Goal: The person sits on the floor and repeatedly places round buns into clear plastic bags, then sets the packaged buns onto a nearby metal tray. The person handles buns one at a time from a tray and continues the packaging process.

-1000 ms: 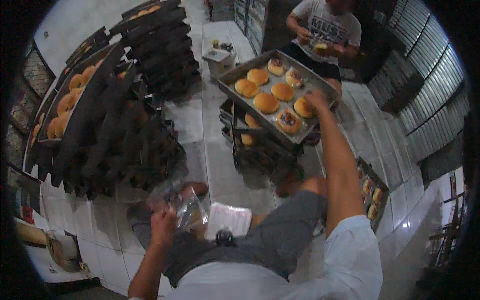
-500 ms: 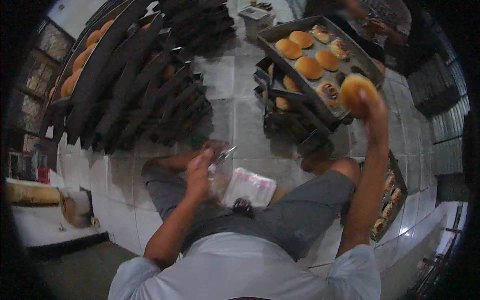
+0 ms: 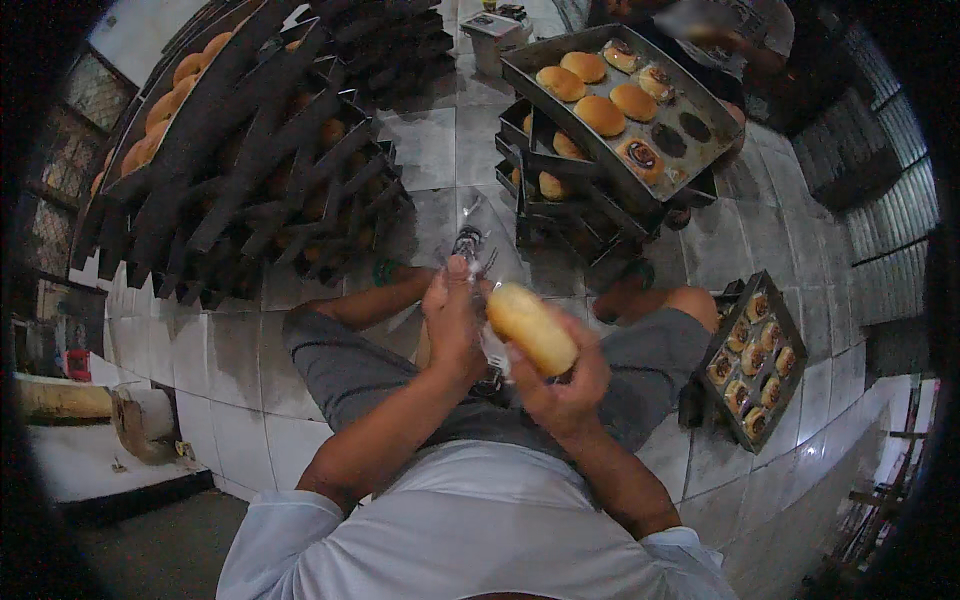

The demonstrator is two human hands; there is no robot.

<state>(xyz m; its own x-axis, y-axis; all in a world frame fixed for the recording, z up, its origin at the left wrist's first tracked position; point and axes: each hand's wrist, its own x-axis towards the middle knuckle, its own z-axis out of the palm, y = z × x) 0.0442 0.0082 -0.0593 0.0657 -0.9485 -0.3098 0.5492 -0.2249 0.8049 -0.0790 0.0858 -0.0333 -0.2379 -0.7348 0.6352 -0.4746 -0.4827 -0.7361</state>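
- Left side of the frame: a leaning stack of dark baking trays (image 3: 270, 170) fills the upper left, with round plain buns (image 3: 165, 110) in the top one. Most of its lower layers sink into shadow, so their contents are hard to make out.
- Centre of the frame, just left of the middle: the left hand (image 3: 452, 310) pinches a clear plastic bag (image 3: 475, 232), thumb uppermost. Too loose a pinch could let the thin film slip or fold shut. The bag's edges are faint against the tiled floor (image 3: 420, 150) – I cannot tell whether its mouth is open.
- Just right of the middle: the golden bun (image 3: 533, 328) sits in the right hand (image 3: 565, 380), close beside the bag. Thumb and fingers curl around it; a harder squeeze might dent the soft crumb, and a snag on the film could tear the bag. The fingers behind the bun are hidden, and the hands cover most of the lap.
- Upper right: a tilted metal baking tray (image 3: 692, 165) holds plain and topped buns over other trays set askew. A knock could shift this uneven pile – or slide the buns. A co-worker (image 3: 745, 25) beyond it is cut off by the frame and dim.
- Right side: a smaller-looking tray of topped buns (image 3: 783, 397) is tilted beside the knee; whether each is wrapped is unclear.
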